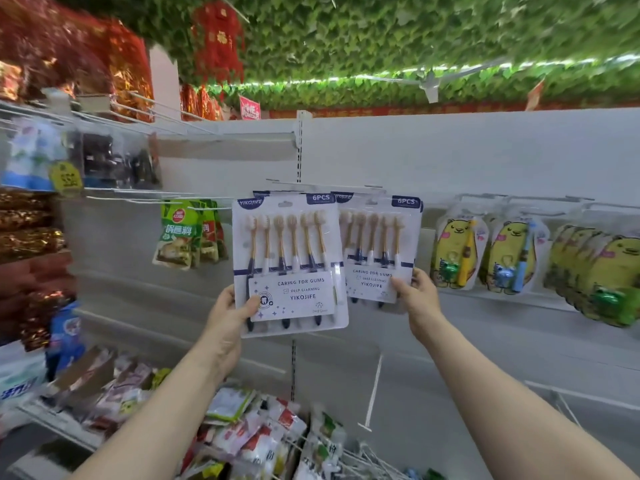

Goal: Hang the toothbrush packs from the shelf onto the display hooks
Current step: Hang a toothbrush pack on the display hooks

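The white back panel [450, 161] fills the middle of the view. At 3 o'clock, a row of yellow bear-shaped children's toothbrush packs [457, 254] already hangs on it. Green seasoning packets [180, 233] hang at 9 o'clock, and a heap of loose sachets [256, 431] lies at 6 o'clock.

At the centre, two six-piece toothbrush packs are raised against the panel. The left pack [287, 265] sits in front, overlapping the edge of the right pack [377, 247]. The left hand [232, 313] pinches the left pack at its lower left corner, thumb on the front. The right hand [415, 296] grips the right pack at its lower right corner.

The display hooks [329, 184] run just above the packs at 12 o'clock. Neither hang hole appears threaded yet, though the blur makes this uncertain. Navy card edges show behind both packs, so others may already be hung.

The task looks partly done, with these two packs still to slide on. No stock of toothbrush packs waiting on a shelf can be made out.
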`<state>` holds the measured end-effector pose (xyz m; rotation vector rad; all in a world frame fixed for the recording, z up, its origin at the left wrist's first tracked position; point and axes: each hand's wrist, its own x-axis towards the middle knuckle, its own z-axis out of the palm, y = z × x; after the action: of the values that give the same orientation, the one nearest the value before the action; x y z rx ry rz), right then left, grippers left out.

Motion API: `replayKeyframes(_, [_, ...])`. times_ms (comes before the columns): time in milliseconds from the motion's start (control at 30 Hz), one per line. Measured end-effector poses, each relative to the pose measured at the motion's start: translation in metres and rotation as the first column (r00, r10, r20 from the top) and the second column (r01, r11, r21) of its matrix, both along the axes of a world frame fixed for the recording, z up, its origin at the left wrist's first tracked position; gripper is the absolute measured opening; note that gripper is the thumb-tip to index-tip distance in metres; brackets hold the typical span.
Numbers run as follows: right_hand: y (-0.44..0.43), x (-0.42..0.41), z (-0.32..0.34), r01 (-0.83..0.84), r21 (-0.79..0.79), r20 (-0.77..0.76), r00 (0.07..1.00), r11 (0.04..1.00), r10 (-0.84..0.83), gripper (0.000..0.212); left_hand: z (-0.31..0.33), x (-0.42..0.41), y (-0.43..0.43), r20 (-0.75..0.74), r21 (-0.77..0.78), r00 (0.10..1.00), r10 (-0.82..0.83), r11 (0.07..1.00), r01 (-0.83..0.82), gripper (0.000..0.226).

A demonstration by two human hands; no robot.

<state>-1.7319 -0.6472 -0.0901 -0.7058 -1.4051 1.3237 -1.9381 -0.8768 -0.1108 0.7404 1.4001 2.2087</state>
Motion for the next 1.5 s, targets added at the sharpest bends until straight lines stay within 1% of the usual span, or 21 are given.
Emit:
replayKeyframes(100, [-0.004, -0.005, -0.003, 0.032, -0.010, -0.001, 0.999, 0.999, -0.032, 0.026, -0.005, -0.018, -0.007, -0.008, -0.018, 1.000, -0.026, 1.000, 0.026, 0.024])
replayKeyframes(167, [-0.010, -0.007, -0.007, 0.088, -0.026, -0.010, 0.996, 0.996, -0.089, 0.030, -0.007, -0.028, -0.012, 0.001, -0.024, 0.999, -0.046, 0.999, 0.046, 0.022])
replayKeyframes(300, [-0.023, -0.004, -0.009, 0.272, -0.084, 0.008, 0.962, 0.959, -0.272, 0.049, -0.010, -0.046, -0.019, 0.013, -0.042, 0.993, -0.118, 0.992, 0.118, 0.025])
replayKeyframes(367, [-0.030, -0.004, -0.008, 0.433, -0.042, 0.074, 0.900, 0.900, -0.430, 0.057, -0.009, -0.053, -0.023, 0.007, -0.051, 0.988, -0.156, 0.986, 0.156, 0.027])
replayKeyframes(400, [-0.038, -0.006, -0.006, 0.515, 0.001, 0.112, 0.852, 0.857, -0.512, 0.058, -0.009, -0.055, -0.023, 0.008, -0.053, 0.985, -0.173, 0.983, 0.174, 0.027])
replayKeyframes(433, [-0.048, -0.008, -0.002, 0.558, 0.045, 0.114, 0.822, 0.829, -0.559, 0.056, -0.010, -0.057, -0.024, 0.012, -0.055, 0.981, -0.193, 0.979, 0.194, 0.026])
replayKeyframes(467, [-0.059, -0.013, 0.003, 0.553, 0.088, 0.088, 0.824, 0.828, -0.560, 0.051, -0.010, -0.058, -0.023, 0.016, -0.056, 0.976, -0.216, 0.975, 0.216, 0.026])
replayKeyframes(500, [-0.070, -0.020, 0.009, 0.503, 0.127, 0.048, 0.858, 0.855, -0.512, 0.045, -0.009, -0.059, -0.022, 0.018, -0.056, 0.971, -0.238, 0.969, 0.239, 0.027])
replayKeyframes(533, [-0.083, -0.028, 0.015, 0.415, 0.143, 0.029, 0.906, 0.899, -0.422, 0.041, -0.010, -0.060, -0.021, 0.019, -0.059, 0.966, -0.258, 0.964, 0.259, 0.027])
replayKeyframes(600, [-0.107, -0.047, 0.028, 0.200, 0.125, 0.069, 0.975, 0.972, -0.210, 0.041, -0.011, -0.060, -0.018, 0.019, -0.062, 0.956, -0.293, 0.954, 0.293, 0.027])
replayKeyframes(633, [-0.116, -0.057, 0.031, 0.115, 0.109, 0.096, 0.987, 0.987, -0.126, 0.041, -0.011, -0.060, -0.017, 0.019, -0.060, 0.950, -0.311, 0.948, 0.311, 0.028])
replayKeyframes(667, [-0.121, -0.067, 0.033, 0.078, 0.105, 0.124, 0.988, 0.991, -0.091, 0.041, -0.011, -0.061, -0.016, 0.016, -0.057, 0.945, -0.326, 0.943, 0.327, 0.029])
replayKeyframes(733, [-0.128, -0.082, 0.038, 0.092, 0.133, 0.146, 0.983, 0.987, -0.112, 0.039, -0.010, -0.064, -0.015, 0.005, -0.055, 0.938, -0.346, 0.937, 0.345, 0.029])
replayKeyframes(867, [-0.126, -0.099, 0.044, 0.093, 0.166, 0.126, 0.985, 0.982, -0.114, 0.040, -0.002, -0.075, -0.014, -0.001, -0.037, 0.936, -0.353, 0.935, 0.353, 0.031])
replayKeyframes(967, [-0.122, -0.107, 0.044, 0.093, 0.198, 0.150, 0.981, 0.976, -0.124, 0.033, 0.002, -0.083, -0.012, -0.009, -0.050, 0.942, -0.337, 0.941, 0.336, 0.036])
replayKeyframes(1033, [-0.120, -0.111, 0.046, 0.105, 0.213, 0.137, 0.981, 0.971, -0.136, 0.032, 0.006, -0.088, -0.010, -0.025, -0.059, 0.949, -0.315, 0.948, 0.313, 0.036])
replayKeyframes(1167, [-0.116, -0.122, 0.052, 0.109, 0.247, 0.121, 0.982, 0.963, -0.142, 0.033, 0.013, -0.099, -0.003, -0.060, -0.045, 0.961, -0.269, 0.963, 0.266, 0.033])
replayKeyframes(1333, [-0.106, -0.126, 0.063, 0.110, 0.287, 0.097, 0.985, 0.952, -0.143, 0.035, 0.022, -0.104, 0.009, -0.093, -0.013, 0.963, -0.253, 0.967, 0.253, 0.033])
replayKeyframes(1500, [-0.099, -0.127, 0.062, 0.108, 0.289, 0.114, 0.983, 0.951, -0.147, 0.033, 0.016, -0.104, 0.020, -0.054, -0.014, 0.964, -0.261, 0.965, 0.260, 0.036])
